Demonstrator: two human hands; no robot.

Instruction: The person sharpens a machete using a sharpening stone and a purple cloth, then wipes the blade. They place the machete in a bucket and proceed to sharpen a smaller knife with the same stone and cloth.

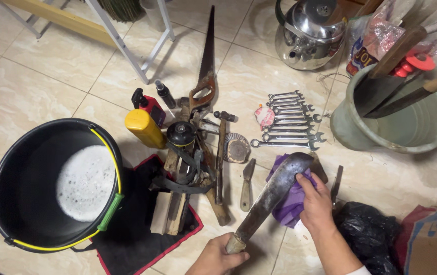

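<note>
The machete [274,196] lies diagonally across the lower centre of the frame, its dark, stained blade rising from the handle at the bottom edge toward the broad rounded tip right of centre. The step in hand appears to be wiping the blade: the purple cloth [290,203] is bunched against the blade's right side near the tip. The left hand [217,257] is closed around the handle at the bottom of the frame and steadies the tool. The right hand [314,201] enters from the lower right, wrist bent down, fingers curled and pressed onto the cloth and blade edge. The next move likely calls for a firm handle grip and fingers kept off the cutting edge while the cloth travels along the blade. Just left of the blade lie a putty knife [247,184] and a hammer [221,155]; above are a row of spanners [289,122] and a handsaw [206,66]. A black bucket [24,168] of foamy water stands at the left, a green bucket [371,137] with tools at the upper right, all on the tiled floor [40,86].
</note>
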